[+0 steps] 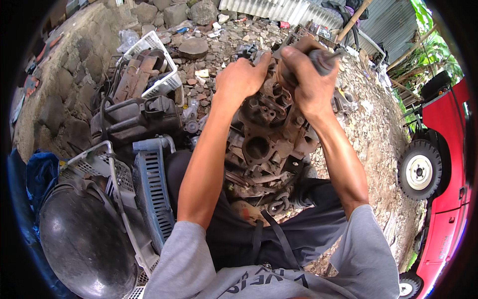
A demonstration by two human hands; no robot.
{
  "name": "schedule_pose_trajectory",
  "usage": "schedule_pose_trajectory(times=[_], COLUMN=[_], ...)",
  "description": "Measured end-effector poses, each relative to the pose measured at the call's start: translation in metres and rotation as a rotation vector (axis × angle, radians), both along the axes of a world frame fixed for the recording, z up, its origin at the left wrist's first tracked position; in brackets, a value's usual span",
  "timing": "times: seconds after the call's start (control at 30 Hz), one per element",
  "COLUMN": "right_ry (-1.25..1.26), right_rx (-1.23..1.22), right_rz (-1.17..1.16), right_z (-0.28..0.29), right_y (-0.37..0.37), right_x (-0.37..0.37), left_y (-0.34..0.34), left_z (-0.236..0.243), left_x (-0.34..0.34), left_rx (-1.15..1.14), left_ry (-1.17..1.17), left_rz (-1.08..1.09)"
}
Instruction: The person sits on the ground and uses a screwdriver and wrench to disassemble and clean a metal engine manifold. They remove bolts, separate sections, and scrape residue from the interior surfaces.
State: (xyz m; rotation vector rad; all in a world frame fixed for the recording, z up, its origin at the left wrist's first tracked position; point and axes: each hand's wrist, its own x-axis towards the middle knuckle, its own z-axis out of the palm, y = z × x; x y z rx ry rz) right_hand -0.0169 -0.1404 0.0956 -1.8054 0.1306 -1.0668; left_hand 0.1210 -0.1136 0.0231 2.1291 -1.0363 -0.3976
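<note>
A rusty engine assembly [269,117] stands upright between my knees, with a round bore [257,147] on the side facing me. My left hand [241,77] is curled closed at its far left edge, the thumb stretched along the rusty metal. What those fingers hold is hidden behind the hand. At the far right of the engine, my right hand [308,82] is wrapped round a dark, rounded thing with a thin metal stem [324,61]. The stem points away to the right; its exact kind I cannot make out.
On my left are a blue-grey plastic crate [151,184], a large black rounded object [87,239], a dark metal casing [137,119] and a white basket [175,79] of rusty parts. A stone wall [52,112] borders them. Rubble covers the ground; a red vehicle [448,209] stands at right.
</note>
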Motion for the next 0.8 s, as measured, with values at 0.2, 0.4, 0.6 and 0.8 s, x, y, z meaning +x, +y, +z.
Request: schedule_pose_trajectory(times=[0.2,0.4,0.6,0.8], right_ry=[-0.027,-0.123,-0.239,-0.088], right_rx=[0.131,0.152,0.188,0.009], right_rz=[-0.009,-0.036,0.232,0.026], right_z=[-0.004,0.0,0.002,-0.002], right_y=[-0.006,0.001,-0.005,0.003], right_x=[-0.008,-0.009,-0.024,-0.01], left_y=[0.003,0.0,0.003,0.0], left_z=[0.01,0.006,0.008,0.004], left_x=[-0.009,-0.003,-0.009,-0.007], left_rx=[0.014,0.03,0.03,0.039], left_ry=[0.026,0.012,0.012,-0.024], left_rz=[0.008,-0.007,0.018,0.044])
